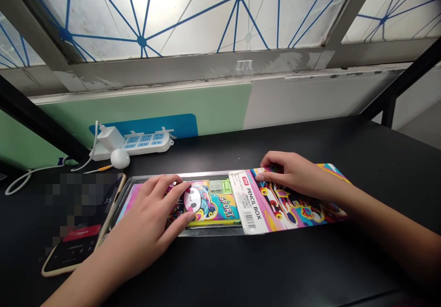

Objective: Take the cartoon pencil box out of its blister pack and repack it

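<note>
The left hand lies flat on a printed pencil box, its grip spread, fingers apart and not pinching anything. The box sits inside a shallow clear plastic tray on the black tabletop, with a cartoon panda and the word "SPORT" on its glossy lid and a small green-and-clear fitting near the far edge.

At 3 o'clock from the box, the right hand rests on a flat card sleeve, which overlaps the tray's right end. It carries a white "PENCIL BOX" label, a barcode and bright skateboard artwork. That grip is drawn together near the sleeve's far edge, with the thumb on the card and the fingers curled; I cannot tell whether it pinches the card.

At 9 o'clock, just beside the tray, lies a phone in a pale case, its screen partly blurred. At 11 o'clock, well beyond the hands and out of their way, sits a white plastic power strip with blue sockets, holding a white charger. Next to it are a smooth white round object and a looped white cable. Behind the tabletop rises a green-and-white wall panel, below a frosted window crossed by blue lines.
</note>
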`<action>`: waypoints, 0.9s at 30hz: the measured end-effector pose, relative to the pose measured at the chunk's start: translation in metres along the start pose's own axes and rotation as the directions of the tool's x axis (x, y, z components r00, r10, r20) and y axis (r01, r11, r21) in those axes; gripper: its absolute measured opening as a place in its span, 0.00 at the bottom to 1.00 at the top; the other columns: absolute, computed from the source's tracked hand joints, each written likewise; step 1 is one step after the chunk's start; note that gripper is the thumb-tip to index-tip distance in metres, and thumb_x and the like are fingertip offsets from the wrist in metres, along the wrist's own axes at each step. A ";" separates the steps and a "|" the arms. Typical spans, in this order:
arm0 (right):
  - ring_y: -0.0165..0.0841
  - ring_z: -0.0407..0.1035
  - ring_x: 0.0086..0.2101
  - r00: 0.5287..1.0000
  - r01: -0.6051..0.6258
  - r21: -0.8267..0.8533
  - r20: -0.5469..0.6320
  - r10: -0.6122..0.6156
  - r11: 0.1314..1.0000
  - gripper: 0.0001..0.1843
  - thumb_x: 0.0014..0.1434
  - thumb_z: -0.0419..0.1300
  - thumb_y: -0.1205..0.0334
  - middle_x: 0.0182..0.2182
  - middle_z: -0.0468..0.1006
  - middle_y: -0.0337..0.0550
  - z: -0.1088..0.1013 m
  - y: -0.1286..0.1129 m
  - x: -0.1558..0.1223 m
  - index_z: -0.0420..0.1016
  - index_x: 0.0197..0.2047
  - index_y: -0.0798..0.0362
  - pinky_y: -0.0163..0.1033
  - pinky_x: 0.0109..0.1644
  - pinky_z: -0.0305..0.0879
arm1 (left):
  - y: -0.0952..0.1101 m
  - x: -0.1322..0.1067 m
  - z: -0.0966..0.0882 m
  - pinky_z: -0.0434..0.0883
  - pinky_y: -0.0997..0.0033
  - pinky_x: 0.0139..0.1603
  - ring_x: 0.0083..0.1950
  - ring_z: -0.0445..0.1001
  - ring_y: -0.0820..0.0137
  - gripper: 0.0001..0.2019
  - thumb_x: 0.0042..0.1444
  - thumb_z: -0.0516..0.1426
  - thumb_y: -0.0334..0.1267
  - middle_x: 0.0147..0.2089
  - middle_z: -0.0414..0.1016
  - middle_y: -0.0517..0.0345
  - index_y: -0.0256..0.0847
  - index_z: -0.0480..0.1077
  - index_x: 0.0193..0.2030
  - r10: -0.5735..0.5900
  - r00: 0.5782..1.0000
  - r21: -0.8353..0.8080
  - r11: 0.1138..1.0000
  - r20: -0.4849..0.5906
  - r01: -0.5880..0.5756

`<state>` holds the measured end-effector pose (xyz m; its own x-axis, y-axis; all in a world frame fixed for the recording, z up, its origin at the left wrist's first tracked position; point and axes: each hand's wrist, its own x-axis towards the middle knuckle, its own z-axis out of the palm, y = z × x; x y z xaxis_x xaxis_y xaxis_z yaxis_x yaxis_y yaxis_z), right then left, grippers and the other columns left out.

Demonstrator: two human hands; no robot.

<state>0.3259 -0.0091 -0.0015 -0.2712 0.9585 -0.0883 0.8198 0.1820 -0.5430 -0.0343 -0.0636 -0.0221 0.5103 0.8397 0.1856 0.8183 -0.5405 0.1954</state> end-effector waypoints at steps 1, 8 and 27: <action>0.36 0.69 0.31 1.000 -0.009 0.019 0.005 0.009 1.000 0.23 0.59 0.62 0.35 0.33 0.78 0.41 0.003 -0.003 -0.001 0.73 0.36 0.49 0.40 0.33 0.62 | 0.004 0.002 0.001 0.68 0.42 0.64 0.67 0.62 0.49 0.23 0.70 0.52 0.53 0.67 0.67 0.47 0.48 0.67 0.66 0.003 1.000 -0.006 1.000 -0.012 -0.003; 0.36 0.69 0.32 0.999 -0.029 0.094 0.036 0.026 0.995 0.22 0.61 0.60 0.37 0.35 0.79 0.42 0.021 -0.022 -0.006 0.74 0.39 0.49 0.39 0.32 0.62 | 0.037 0.005 -0.003 0.71 0.48 0.65 0.69 0.64 0.52 0.17 0.71 0.52 0.47 0.69 0.67 0.52 0.54 0.68 0.63 0.005 0.997 -0.312 0.950 -0.073 -0.028; 0.41 0.71 0.38 0.980 -0.015 0.067 0.200 0.001 0.998 0.31 0.49 0.70 0.34 0.39 0.78 0.41 -0.002 -0.005 0.004 0.75 0.46 0.48 0.42 0.39 0.66 | 0.008 0.013 0.004 0.62 0.49 0.71 0.75 0.60 0.60 0.22 0.72 0.37 0.53 0.71 0.65 0.50 0.48 0.64 0.57 -0.576 0.783 -0.932 0.363 -0.234 -0.011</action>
<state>0.3215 -0.0056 0.0023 -0.3656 0.8955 -0.2536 0.7883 0.1530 -0.5960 -0.0206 -0.0569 -0.0224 -0.1333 0.9569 0.2580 0.0447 -0.2543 0.9661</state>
